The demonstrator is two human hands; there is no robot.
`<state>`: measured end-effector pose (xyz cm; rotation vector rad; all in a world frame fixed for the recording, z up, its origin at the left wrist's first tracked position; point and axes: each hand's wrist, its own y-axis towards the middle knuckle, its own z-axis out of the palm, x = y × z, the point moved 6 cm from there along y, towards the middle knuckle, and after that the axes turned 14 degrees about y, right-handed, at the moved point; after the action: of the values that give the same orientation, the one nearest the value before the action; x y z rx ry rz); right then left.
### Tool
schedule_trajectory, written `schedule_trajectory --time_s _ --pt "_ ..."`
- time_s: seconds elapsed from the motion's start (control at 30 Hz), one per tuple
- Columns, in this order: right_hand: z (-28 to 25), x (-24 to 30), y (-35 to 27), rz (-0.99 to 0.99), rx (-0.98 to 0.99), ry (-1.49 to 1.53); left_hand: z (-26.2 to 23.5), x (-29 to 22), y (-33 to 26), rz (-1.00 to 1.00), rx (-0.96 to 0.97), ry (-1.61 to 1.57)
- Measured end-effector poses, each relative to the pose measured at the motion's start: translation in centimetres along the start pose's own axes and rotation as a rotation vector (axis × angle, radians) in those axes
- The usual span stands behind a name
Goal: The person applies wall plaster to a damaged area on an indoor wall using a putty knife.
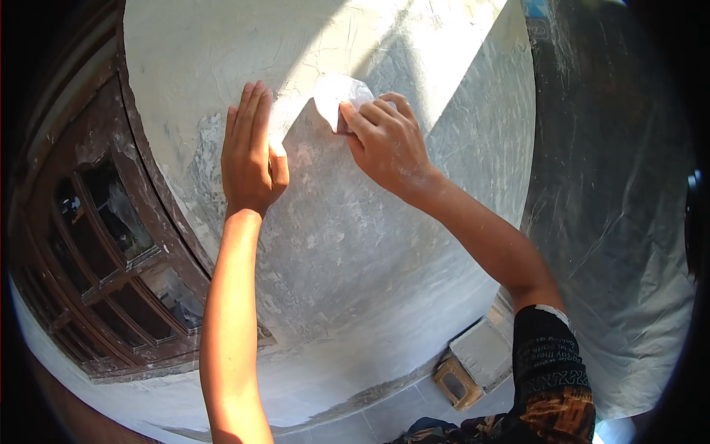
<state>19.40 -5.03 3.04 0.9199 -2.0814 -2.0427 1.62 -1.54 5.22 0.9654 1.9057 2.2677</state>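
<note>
My left hand (253, 152) lies flat against the plastered wall (318, 200), its fingers stretched out and pointing up. To the right of it, my right hand (392, 142) grips a piece of sandpaper (333, 97) against the wall. The sheet looks pale and sunlit, with a small dark reddish part showing by my thumb. My fingers cover the rest of it. Grey, patchy plaster surrounds both hands, and bright sunlight falls across the upper wall.
On the left is a brown wooden window (103, 277) with glass panes. A dark plastic sheet (606, 185) hangs at the right. On the tiled floor (355, 425) below stand a pale board (481, 354) and a tan-framed object (452, 383).
</note>
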Motion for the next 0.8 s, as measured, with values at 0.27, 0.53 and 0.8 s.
schedule_trajectory --time_s 0.27,0.53,0.8 --pt "-0.5 -6.9 5.1 0.023 -0.140 -0.110 0.2 -1.0 0.3 -0.007 -0.020 -0.021" --pt "-2.1 -0.3 2.7 0.010 -0.118 0.045 -0.1 -0.4 0.2 0.008 -0.002 0.023" --pt "1.6 -2.8 3.3 -0.008 -0.005 -0.151 -0.2 -0.4 0.1 -0.016 -0.011 -0.007"
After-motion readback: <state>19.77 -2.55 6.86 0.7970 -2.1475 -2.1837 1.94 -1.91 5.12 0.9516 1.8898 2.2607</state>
